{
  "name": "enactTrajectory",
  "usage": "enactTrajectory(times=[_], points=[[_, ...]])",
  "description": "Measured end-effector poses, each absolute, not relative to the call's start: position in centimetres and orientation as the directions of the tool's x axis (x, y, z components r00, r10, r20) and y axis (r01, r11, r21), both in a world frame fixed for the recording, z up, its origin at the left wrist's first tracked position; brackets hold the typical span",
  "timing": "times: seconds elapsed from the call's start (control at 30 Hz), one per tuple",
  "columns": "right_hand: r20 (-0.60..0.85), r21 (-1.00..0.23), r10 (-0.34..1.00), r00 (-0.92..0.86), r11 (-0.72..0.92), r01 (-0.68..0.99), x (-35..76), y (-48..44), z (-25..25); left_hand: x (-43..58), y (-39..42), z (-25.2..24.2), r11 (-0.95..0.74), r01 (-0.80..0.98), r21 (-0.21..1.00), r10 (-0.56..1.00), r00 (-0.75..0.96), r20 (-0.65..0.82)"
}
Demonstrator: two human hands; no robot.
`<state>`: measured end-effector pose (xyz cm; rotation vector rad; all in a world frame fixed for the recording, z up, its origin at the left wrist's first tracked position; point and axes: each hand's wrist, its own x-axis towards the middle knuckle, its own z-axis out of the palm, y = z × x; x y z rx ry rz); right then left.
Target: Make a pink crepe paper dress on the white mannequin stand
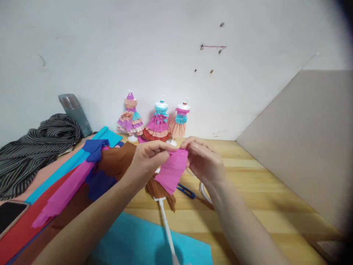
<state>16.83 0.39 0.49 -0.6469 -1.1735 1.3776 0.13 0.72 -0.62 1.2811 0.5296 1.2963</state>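
Both of my hands hold one piece of pink crepe paper (172, 171) up over the wooden table (256, 191). My left hand (149, 156) pinches its top left edge with closed fingers. My right hand (205, 160) pinches the top right edge the same way. Just under the paper stands a small white mannequin stand (167, 224) wearing a brown crepe skirt (157, 191). Blue-handled scissors (186, 190) lie on the table below my right hand.
Three dressed mini mannequins (158, 123) stand by the wall. Crepe sheets in pink, blue, brown, red and turquoise (82, 173) lie at left, a turquoise sheet (143, 243) in front. A striped cloth (35, 147), a grey bottle (74, 114), a phone (11, 215) and a grey board (309, 147) surround the table.
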Motion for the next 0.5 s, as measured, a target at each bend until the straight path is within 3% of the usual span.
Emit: enactTrajectory(times=[0.17,0.33,0.5], points=[[0.350,-0.924,0.934,-0.072,0.331,-0.190,16.6,-0.2,0.7,0.5,0.1,-0.3,-0.247,-0.353,0.902,0.902,0.256,0.347],[0.483,-0.871,0.876,0.000,0.480,0.098,16.7,-1.3,1.3,1.2,-0.5,0.5,-0.064,-0.397,0.915,0.961,0.223,0.164],[0.500,-0.851,0.866,-0.029,0.497,0.169,17.3,-1.6,1.7,1.0,-0.6,0.4,0.043,-0.366,0.930,0.933,0.347,0.093]])
